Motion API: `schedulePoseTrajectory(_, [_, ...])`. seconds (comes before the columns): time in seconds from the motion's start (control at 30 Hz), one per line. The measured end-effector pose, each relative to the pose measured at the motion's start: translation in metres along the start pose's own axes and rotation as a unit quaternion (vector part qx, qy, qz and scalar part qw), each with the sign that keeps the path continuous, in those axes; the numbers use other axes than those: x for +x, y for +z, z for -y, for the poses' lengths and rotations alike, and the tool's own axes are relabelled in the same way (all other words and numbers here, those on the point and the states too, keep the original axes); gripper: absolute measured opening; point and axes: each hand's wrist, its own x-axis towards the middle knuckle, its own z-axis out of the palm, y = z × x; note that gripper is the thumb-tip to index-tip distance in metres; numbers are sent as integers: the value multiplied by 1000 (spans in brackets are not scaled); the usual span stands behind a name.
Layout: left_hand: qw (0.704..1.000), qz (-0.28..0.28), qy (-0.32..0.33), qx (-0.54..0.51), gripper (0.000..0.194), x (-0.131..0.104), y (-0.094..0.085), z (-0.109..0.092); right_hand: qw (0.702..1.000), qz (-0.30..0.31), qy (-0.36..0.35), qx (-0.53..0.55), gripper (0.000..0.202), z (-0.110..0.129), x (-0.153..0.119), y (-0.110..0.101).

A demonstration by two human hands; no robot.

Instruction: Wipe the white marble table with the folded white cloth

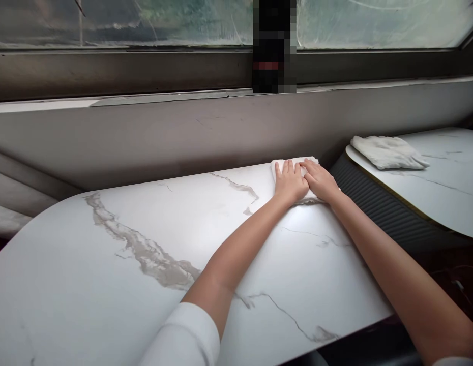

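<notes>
A folded white cloth [309, 195] lies at the far right corner of a white marble-patterned table [175, 213]. My left hand [290, 182] presses flat on the cloth with its fingers spread and pointing away from me. Right beside it, my right hand [319, 181] also lies on the cloth, its fingers stretched out toward the left and its thumb touching or almost touching the left hand. Neither hand is wrapped round the cloth; both rest on top of it.
A second white marble-patterned table [453, 178] stands to the right across a dark gap, with another folded white cloth [389, 151] near its left end. Behind the tables runs a grey wall ledge [175, 127] below a window [190, 23]. A padded seat back [15, 193] is at the left.
</notes>
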Motion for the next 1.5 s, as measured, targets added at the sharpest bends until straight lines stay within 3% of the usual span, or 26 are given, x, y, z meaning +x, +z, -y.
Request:
schedulePoseTrajectory(0.2, [999,-6,49,10,53,-56,-6,-17,998,-6,23,-54,51,20,-65,-11])
schedulePoseTrajectory(0.43, [993,14,119,6,55,-148,-29,-30,996,-32,17,-80,55,70,-164,-27])
schedulePoseTrajectory(0.6, [987,37,157,15,56,-211,-53,-20,995,-46,10,-86,58,119,-216,-32])
schedulePoseTrajectory(0.73, [986,39,159,28,56,-245,-67,-2,996,-47,-19,-78,62,153,-231,-28])
schedulePoseTrajectory(0.87, [991,40,124,31,57,-255,-74,21,997,-14,-43,-68,56,175,-217,-21])
schedulePoseTrajectory(0.97, [995,40,89,34,56,-244,-74,40,997,8,-53,-55,53,183,-189,-12])
schedulePoseTrajectory(1.33, [997,15,-36,64,51,-123,-62,125,998,7,-68,-4,45,181,-26,39])
schedulePoseTrajectory(1.5, [994,-2,-79,74,52,-94,-60,149,994,26,-107,3,47,182,22,53])
